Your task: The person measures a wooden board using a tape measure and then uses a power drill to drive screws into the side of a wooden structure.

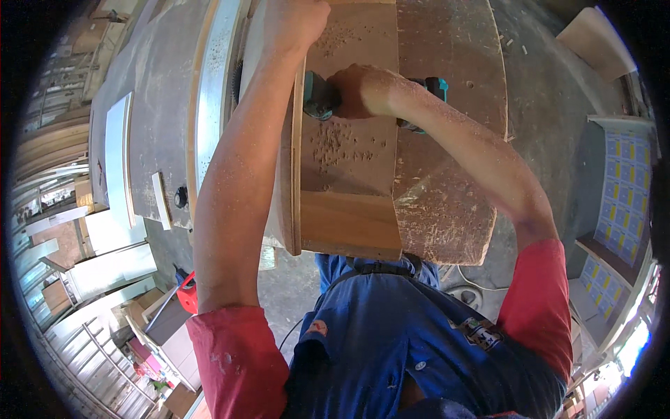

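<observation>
My right hand (359,91) is closed around a teal-and-black cordless drill (321,98), whose head faces the inner side of an upright wooden panel (296,174). Teal and black parts (436,87) show past my right forearm; whether they belong to the same drill I cannot tell. At the top edge of the view, my left hand (300,24) is closed over the far part of the panel, its fingertips partly cut off. The panel forms the left side of a wooden box-like piece (349,223). Small brown shavings (335,143) lie scattered inside it.
The piece rests on a worn brown worktable (447,216). To the left are a long metal strip (216,84) and a second table surface (157,70) with white boards. A rack with patterned sheets (624,188) stands at right. A pale cable (481,283) lies on the floor.
</observation>
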A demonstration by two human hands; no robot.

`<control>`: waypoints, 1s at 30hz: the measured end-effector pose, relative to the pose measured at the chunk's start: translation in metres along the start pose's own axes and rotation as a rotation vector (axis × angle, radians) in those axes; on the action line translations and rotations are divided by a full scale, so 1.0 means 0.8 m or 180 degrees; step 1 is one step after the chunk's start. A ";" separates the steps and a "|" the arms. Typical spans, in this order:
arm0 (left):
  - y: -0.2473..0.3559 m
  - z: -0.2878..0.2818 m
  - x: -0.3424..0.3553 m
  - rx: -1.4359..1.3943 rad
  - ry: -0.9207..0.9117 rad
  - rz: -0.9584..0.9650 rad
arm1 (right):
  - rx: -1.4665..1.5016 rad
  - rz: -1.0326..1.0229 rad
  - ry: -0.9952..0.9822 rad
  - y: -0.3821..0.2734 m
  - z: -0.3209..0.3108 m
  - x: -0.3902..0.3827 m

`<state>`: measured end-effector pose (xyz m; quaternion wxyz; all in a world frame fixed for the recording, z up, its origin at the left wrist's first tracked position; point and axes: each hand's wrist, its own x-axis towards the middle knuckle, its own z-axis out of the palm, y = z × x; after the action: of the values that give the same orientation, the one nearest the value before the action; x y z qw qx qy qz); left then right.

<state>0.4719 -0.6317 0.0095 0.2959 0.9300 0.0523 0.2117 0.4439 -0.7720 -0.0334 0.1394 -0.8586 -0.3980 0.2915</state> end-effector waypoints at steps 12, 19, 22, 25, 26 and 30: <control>0.004 0.000 0.000 -0.0044 -0.0178 -0.0349 | -0.0095 0.0187 -0.0096 -0.009 -0.001 0.004; 0.006 -0.003 -0.001 0.0097 0.0080 0.0142 | -0.0181 0.0347 -0.0278 -0.016 -0.007 0.005; -0.003 0.000 -0.012 0.0163 0.0204 -0.0062 | -0.0130 0.0292 -0.0170 -0.005 0.009 0.016; -0.018 0.008 -0.006 -0.0139 0.0061 0.0151 | -0.0578 -0.0225 -0.0216 -0.004 0.033 0.039; -0.025 0.010 -0.003 -0.0592 -0.0168 0.0497 | -0.0591 -0.0238 -0.0058 0.005 0.036 0.043; -0.030 0.018 0.016 -0.1085 -0.0470 0.0009 | -0.0403 -0.0275 -0.0043 0.005 0.037 0.050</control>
<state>0.4900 -0.6165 -0.0105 0.4518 0.8795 -0.0075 0.1491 0.4491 -0.7439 -0.0742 0.0945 -0.8458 -0.4532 0.2653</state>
